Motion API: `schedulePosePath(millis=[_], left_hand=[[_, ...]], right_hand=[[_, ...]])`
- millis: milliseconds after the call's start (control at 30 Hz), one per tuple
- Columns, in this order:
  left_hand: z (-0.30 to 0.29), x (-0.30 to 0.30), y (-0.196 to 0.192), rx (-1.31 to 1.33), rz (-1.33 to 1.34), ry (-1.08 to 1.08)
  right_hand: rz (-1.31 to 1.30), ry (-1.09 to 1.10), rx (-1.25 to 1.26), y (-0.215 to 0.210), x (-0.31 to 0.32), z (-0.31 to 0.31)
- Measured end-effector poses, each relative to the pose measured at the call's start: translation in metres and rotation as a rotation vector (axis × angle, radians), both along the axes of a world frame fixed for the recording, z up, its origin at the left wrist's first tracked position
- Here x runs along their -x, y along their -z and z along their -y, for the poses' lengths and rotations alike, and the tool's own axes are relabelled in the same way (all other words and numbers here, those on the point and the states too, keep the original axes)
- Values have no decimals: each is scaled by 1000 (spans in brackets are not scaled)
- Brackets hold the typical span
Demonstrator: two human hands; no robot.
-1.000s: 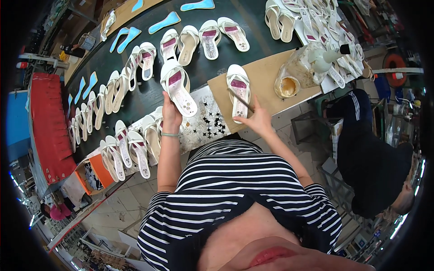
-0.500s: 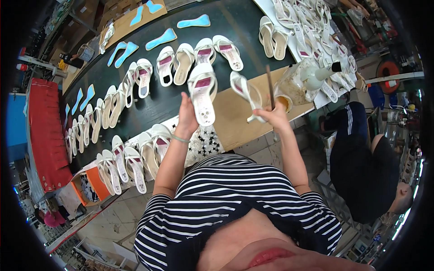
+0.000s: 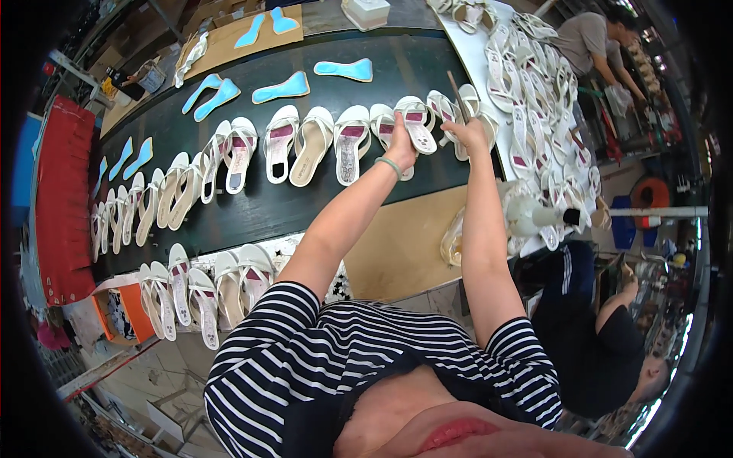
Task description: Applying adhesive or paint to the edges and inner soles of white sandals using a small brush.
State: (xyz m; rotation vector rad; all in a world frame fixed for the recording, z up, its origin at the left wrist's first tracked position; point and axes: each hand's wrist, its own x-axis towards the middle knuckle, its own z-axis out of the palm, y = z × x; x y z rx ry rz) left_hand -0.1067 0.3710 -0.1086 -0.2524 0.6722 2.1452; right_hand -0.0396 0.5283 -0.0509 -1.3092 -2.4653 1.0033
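– What is seen at the left?
– A red cover (image 3: 65,214) is laid beside the dark green table (image 3: 305,217); an orange box (image 3: 136,313) is placed near it
– And toward the middle?
– A long row of white sandals (image 3: 314,145) is lined up, with blue insole shapes (image 3: 280,87) spread on the far side
– How is the left hand (image 3: 401,147) kept?
– Closed: a held sandal (image 3: 418,126) is gripped in it, above the row's right end; whether the table is touched cannot be told
– The right hand (image 3: 469,136)?
– Narrowed: a thin stick (image 3: 456,90) is held, and a second sandal (image 3: 440,105) is pinched at its heel end
– Farther right?
– More sandals (image 3: 521,131) are heaped, a pale bottle (image 3: 527,217) being stood nearer
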Motion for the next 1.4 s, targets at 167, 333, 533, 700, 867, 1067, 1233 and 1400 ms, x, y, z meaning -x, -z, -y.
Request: schedulePosePath(millis=[167, 333, 533, 700, 867, 1067, 1233, 1400], left_hand=[[-9, 13, 42, 89, 57, -79], [-62, -43, 16, 299, -187, -236], [-19, -26, 24, 366, 10, 101], [63, -79, -16, 377, -383, 88], [192, -149, -43, 495, -712, 154], [399, -213, -51, 812, -576, 76], [560, -253, -44, 1394, -351, -569], [630, -290, -28, 1290, -118, -556]], right_hand=[[239, -131, -110, 24, 30, 5], [276, -35, -74, 78, -28, -99], [551, -196, -34, 84, 10, -36], [369, -186, 7, 45, 4, -48], [-115, -238, 15, -79, 11, 23], [-394, -443, 213, -202, -33, 185], [-279, -612, 379, -182, -62, 228], [0, -860, 432, -131, -77, 315]])
